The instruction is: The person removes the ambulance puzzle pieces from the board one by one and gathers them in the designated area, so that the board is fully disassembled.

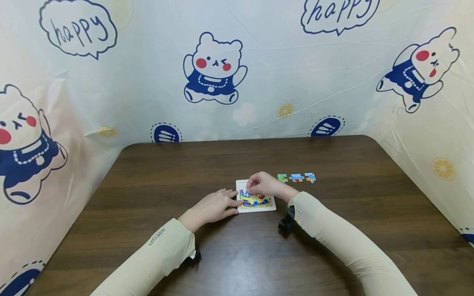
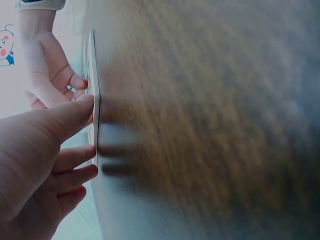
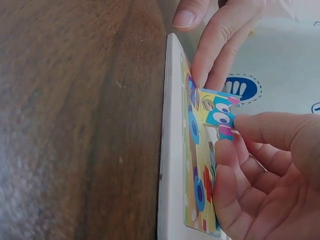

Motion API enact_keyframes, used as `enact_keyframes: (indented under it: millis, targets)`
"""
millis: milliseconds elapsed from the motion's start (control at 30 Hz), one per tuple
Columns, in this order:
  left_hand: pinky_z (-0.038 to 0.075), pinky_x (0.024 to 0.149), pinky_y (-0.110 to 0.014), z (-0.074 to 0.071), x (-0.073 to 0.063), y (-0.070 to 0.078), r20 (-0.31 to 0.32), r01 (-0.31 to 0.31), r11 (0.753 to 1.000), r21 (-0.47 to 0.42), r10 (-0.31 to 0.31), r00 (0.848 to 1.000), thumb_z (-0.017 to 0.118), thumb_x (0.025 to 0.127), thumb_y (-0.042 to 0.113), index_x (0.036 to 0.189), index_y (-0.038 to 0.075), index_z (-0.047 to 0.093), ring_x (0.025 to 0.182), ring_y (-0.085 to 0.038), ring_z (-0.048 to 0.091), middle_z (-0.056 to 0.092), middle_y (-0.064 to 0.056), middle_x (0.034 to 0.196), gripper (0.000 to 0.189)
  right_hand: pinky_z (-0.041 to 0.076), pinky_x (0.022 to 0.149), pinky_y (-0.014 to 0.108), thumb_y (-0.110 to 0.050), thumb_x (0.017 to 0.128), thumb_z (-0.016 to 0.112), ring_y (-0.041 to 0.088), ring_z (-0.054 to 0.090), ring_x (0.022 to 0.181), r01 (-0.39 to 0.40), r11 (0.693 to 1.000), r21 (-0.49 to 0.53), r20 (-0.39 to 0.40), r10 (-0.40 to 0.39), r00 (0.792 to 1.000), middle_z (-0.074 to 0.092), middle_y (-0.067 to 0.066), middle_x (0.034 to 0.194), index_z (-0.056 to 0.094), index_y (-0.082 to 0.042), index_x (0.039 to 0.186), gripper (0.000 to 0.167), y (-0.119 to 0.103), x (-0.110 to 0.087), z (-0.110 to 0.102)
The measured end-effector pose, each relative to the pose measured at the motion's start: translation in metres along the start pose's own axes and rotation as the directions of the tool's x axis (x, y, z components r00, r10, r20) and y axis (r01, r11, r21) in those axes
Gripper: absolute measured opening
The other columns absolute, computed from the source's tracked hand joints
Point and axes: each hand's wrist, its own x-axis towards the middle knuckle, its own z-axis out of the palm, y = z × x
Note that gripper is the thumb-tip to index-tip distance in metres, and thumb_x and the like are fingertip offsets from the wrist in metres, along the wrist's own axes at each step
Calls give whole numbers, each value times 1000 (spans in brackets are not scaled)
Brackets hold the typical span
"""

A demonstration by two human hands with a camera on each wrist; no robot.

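A cartoon-eyed piece (image 3: 221, 116) is pinched by the right hand (image 1: 266, 183) at the far left of a white-framed puzzle (image 1: 258, 202), whose left edge is touched by the left hand (image 1: 214, 205), fingers spread. Three others (image 1: 296, 177) are laid farther right.

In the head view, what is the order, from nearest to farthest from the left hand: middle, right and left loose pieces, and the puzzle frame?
1. Puzzle frame, touching the left hand.
2. Left loose piece, right of the frame.
3. Middle loose piece, centre of the row.
4. Right loose piece, row's right end.
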Motion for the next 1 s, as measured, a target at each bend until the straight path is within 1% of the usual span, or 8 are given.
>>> enact_keyframes:
  millis: [267, 467, 633, 733, 833, 1000]
  targets:
    - [33, 100, -45, 2, 1, 0, -21, -8, 1000, -1, 8, 1000, 61, 90, 27, 119, 12, 64, 119, -32, 47, 51, -21, 127, 33, 45, 54, 26, -10, 87, 63, 17, 51, 61, -28, 998, 59, -1, 28, 1000, 59, 5, 73, 62, -4, 85, 6, 5, 0, -5]
    - [33, 100, -45, 5, 1, 1, -58, -7, 1000, 22, 9, 998, 61, 90, 24, 116, 11, 66, 118, -34, 47, 53, -19, 126, 29, 50, 56, 28, -10, 87, 63, 17, 54, 63, -29, 995, 95, -5, 30, 1000, 57, 6, 73, 62, -3, 86, 7, 10, -1, -8]
    - [33, 101, -44, 5, 2, 3, -77, 9, 1000, 26, -7, 997, 63, 89, 23, 118, 5, 63, 117, -31, 49, 55, -16, 124, 34, 49, 56, 28, -11, 87, 64, 17, 53, 63, -34, 994, 107, -23, 36, 999, 58, 7, 72, 62, -3, 87, 8, 12, -5, -15]
    - [33, 101, -43, 5, 3, 4, -69, 30, 999, 38, -27, 997, 63, 89, 25, 118, 4, 62, 117, -29, 49, 56, -15, 124, 36, 51, 60, 30, -12, 87, 64, 18, 54, 65, -46, 994, 103, -37, 50, 998, 59, 8, 74, 62, -3, 88, 9, 12, -9, -21]
    - [34, 101, -42, 5, 3, 5, -57, 31, 997, 66, -27, 998, 62, 89, 26, 115, 4, 62, 116, -29, 50, 56, -14, 124, 34, 52, 63, 33, -12, 87, 64, 19, 56, 68, -47, 993, 105, -53, 52, 997, 60, 9, 77, 62, -2, 89, 11, 14, -13, -29]
    - [34, 101, -41, 7, 3, 4, -53, 22, 996, 91, -17, 998, 61, 89, 30, 114, 5, 63, 116, -29, 50, 56, -14, 123, 35, 53, 68, 36, -11, 87, 64, 21, 57, 71, -58, 988, 146, -70, 69, 995, 60, 11, 82, 62, 1, 92, 14, 17, -21, -44]
